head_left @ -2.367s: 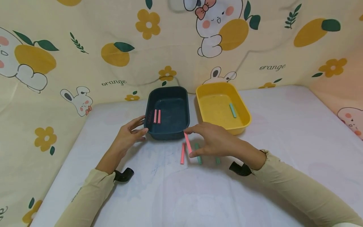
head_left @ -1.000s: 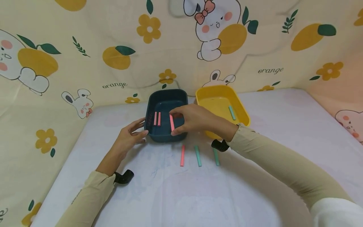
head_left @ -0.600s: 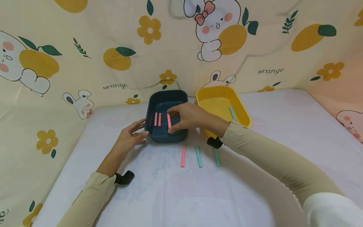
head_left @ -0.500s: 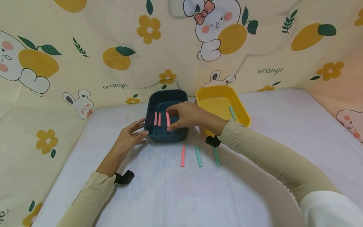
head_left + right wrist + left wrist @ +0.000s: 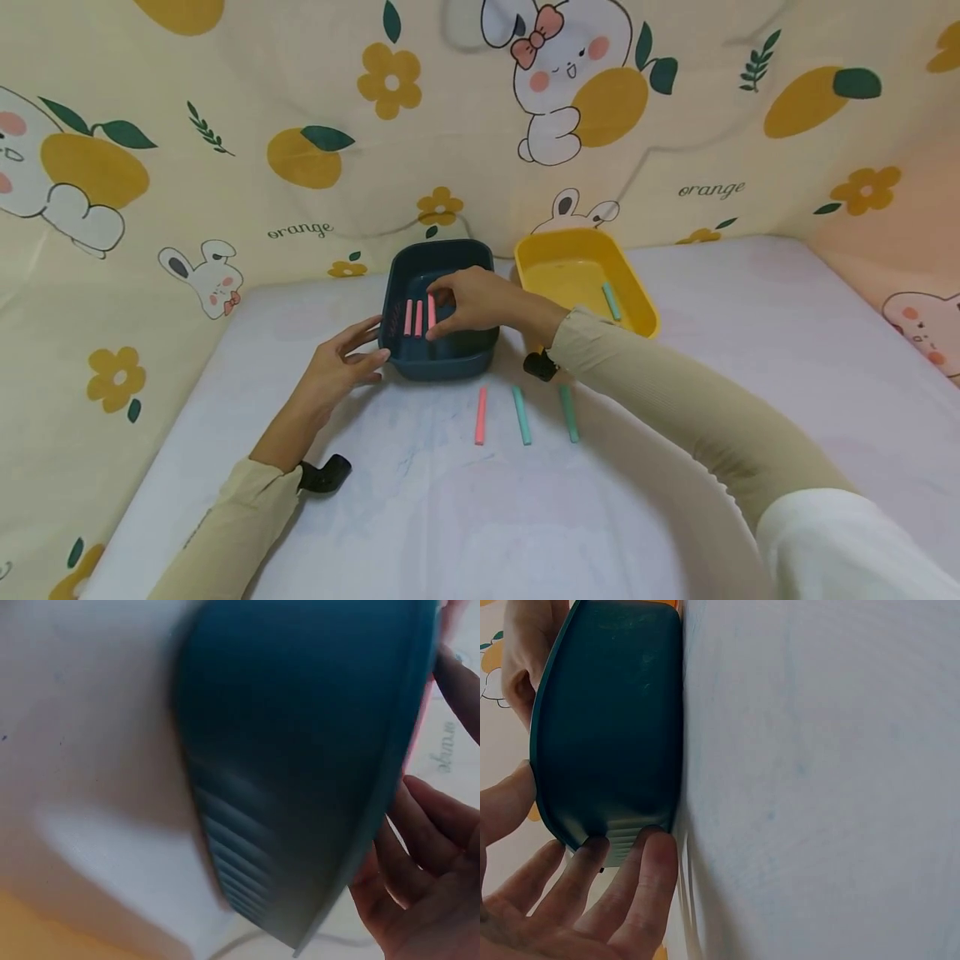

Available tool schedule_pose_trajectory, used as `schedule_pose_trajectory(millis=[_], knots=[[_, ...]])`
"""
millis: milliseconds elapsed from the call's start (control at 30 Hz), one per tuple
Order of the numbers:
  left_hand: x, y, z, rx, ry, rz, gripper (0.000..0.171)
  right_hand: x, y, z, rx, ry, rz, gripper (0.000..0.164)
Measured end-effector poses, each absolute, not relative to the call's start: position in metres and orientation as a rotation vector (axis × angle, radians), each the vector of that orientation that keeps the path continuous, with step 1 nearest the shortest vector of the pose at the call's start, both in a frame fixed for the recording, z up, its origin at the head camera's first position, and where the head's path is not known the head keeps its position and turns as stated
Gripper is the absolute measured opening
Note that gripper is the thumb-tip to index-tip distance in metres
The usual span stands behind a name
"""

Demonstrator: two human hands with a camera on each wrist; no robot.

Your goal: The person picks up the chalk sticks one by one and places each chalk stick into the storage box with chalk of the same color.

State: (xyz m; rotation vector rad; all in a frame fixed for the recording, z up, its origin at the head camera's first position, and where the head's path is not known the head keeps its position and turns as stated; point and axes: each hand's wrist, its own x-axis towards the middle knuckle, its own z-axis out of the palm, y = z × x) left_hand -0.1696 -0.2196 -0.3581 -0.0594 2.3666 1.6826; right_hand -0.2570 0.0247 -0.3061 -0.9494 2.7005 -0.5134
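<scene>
Thumb and fingertips of my right hand [image 5: 480, 302] pinch a pink chalk stick [image 5: 431, 312] inside the dark blue basin [image 5: 442, 368]. Two more pink chalk sticks [image 5: 418, 319] lie side by side in that basin, just left of the held one. My left hand [image 5: 341, 367] rests against the basin's left end. In the left wrist view its spread fingers [image 5: 657, 877] touch the end wall and the thumb is at the rim. The right wrist view shows the right hand beyond the basin rim, with only a sliver of pink visible.
A yellow basin [image 5: 558, 279] stands right of the blue one, holding a green chalk stick [image 5: 611, 301]. In front, a pink chalk stick [image 5: 481, 417] and two green chalk sticks [image 5: 522, 415] lie on the white tabletop [image 5: 480, 525]. A printed cloth [image 5: 465, 100] hangs behind.
My right hand has carried the pink chalk from in front of the basins up into the blue basin, then left beside the other two. The left hand has stayed in place.
</scene>
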Motion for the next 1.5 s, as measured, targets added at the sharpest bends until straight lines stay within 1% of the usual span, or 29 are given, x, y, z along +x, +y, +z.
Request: schedule_pose_trajectory(millis=[367,767,1500], knots=[[-0.169,-0.223,-0.362,0.037,2.368,1.726,0.064,-0.274,0.014,-0.320,-0.864,2.658,-0.541,0.079],[-0.170,-0.225,-0.362,0.045,2.367,1.744,0.062,-0.293,-0.001,-0.331,-0.859,2.690,-0.451,0.079],[-0.170,-0.222,-0.361,0.028,2.374,1.736,0.062,-0.300,-0.004,-0.340,-0.835,2.637,-0.412,0.077]])
